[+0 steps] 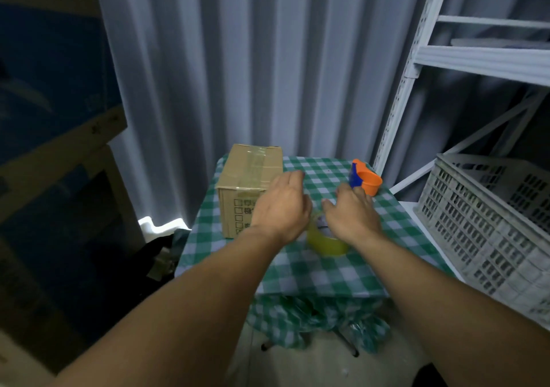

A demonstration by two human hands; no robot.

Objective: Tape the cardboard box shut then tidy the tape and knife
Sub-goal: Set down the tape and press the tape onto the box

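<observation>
so the cardboard box (pixel 249 184) already looks taped along the top seam and it's sitting at the far left of the checkered table (pixel 312 273), so you're probably onto the tidy-up part. the tape roll (pixel 326 242) is lying flat, hole facing up, right under and between your wrists. your right hand (pixel 352 212) is the closer one, hovering over its far edge with fingers loosely spread, not clamped on anything. your left hand (pixel 281 205) hangs beside the box's near corner, also slack and empty as far as i can see. honestly can't spot the knife. the orange and blue holder (pixel 364 178) is at the far right corner, just past your right fingertips, so i'd guess that's where stuff goes. open cloth between roll and holder, but that holder sits close to the table edge, so go easy.
</observation>
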